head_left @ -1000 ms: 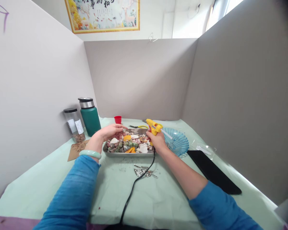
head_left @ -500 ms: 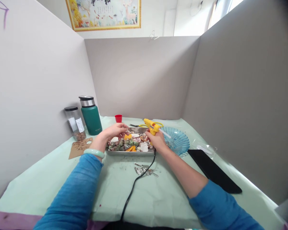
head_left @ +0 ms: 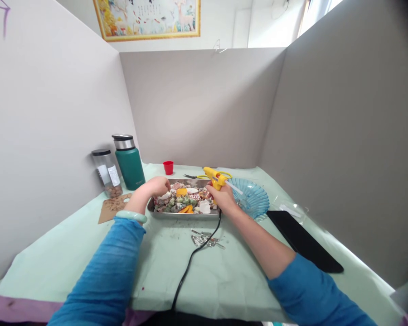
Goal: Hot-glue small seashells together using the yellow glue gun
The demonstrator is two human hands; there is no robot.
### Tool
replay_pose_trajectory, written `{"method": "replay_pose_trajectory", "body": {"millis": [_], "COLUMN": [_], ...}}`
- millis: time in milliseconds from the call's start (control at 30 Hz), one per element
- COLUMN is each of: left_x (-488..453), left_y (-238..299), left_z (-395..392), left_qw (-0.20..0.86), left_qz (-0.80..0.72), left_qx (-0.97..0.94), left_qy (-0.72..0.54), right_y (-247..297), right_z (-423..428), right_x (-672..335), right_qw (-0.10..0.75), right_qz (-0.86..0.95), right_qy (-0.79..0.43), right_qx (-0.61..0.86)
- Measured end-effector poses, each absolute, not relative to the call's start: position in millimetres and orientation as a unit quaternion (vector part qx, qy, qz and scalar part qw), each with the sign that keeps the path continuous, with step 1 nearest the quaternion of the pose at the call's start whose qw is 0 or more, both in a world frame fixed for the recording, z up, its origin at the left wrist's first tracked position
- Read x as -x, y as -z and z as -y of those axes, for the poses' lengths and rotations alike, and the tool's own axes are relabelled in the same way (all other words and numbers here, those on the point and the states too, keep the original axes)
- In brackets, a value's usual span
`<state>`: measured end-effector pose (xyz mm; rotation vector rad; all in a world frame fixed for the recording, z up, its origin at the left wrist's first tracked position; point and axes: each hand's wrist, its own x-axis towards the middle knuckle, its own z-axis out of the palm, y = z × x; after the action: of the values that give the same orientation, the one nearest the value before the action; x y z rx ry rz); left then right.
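My right hand [head_left: 224, 197] is wrapped round a yellow hot glue gun [head_left: 215, 177], raised over the right end of a metal tray [head_left: 187, 217]. A glue stick [head_left: 235, 187] pokes out of the gun's back. Heaped in the tray are seashells [head_left: 177, 202], some white, some orange, some greenish. At the tray's left end, my left hand [head_left: 159, 186] has its fingers curled down over the shells. Whatever its fingertips hold, if anything, is hidden. In front of the tray lies a pile of small metal clips [head_left: 207, 239], crossed by the gun's black cord [head_left: 189, 267].
A blue glass plate [head_left: 258, 199] stands right of the tray, a black slab [head_left: 306, 242] beyond it. Scissors [head_left: 201, 176] and a red cup [head_left: 168, 168] sit behind. On the left are a green bottle [head_left: 130, 170], a clear jar [head_left: 108, 174] and brown card [head_left: 109, 210]. Grey panels surround the table.
My left hand has drawn back to the left, from above the tray's middle to its left end, and its fingers have curled downward. The right hand with the glue gun has barely moved.
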<state>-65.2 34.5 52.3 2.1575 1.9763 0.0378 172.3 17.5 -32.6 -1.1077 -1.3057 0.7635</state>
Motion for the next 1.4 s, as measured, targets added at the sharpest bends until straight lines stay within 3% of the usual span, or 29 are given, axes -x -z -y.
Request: {"method": "replay_pose_trajectory", "body": {"millis": [233, 500, 633, 967, 1400], "left_x": [67.4, 59.6, 61.5, 32.0, 6.1], "left_y": [-49.7, -49.4, -53.9, -45.0, -21.1], "left_z": [-34.4, -30.3, -31.1, -25.6, -28.9], "left_qw": [0.135, 0.092, 0.093, 0.307, 0.371], "left_qz": [-0.634, -0.634, -0.635, -0.546, -0.49], "left_qx": [-0.761, -0.768, -0.764, -0.737, -0.723], "left_qy": [-0.016, 0.014, -0.056, -0.255, -0.315], "right_y": [34.6, 33.3, 29.5, 27.3, 28.2], "right_z": [-19.3, -18.1, -14.2, -11.3, -11.9], "right_x": [-172.9, -172.1, -171.6, -169.7, -170.8], "right_qw": [0.603, 0.6, 0.597, 0.606, 0.586], "right_qz": [0.553, 0.554, 0.558, 0.555, 0.569], "right_qy": [-0.337, -0.337, -0.334, -0.346, -0.38], "right_qx": [0.465, 0.468, 0.47, 0.453, 0.434]}}
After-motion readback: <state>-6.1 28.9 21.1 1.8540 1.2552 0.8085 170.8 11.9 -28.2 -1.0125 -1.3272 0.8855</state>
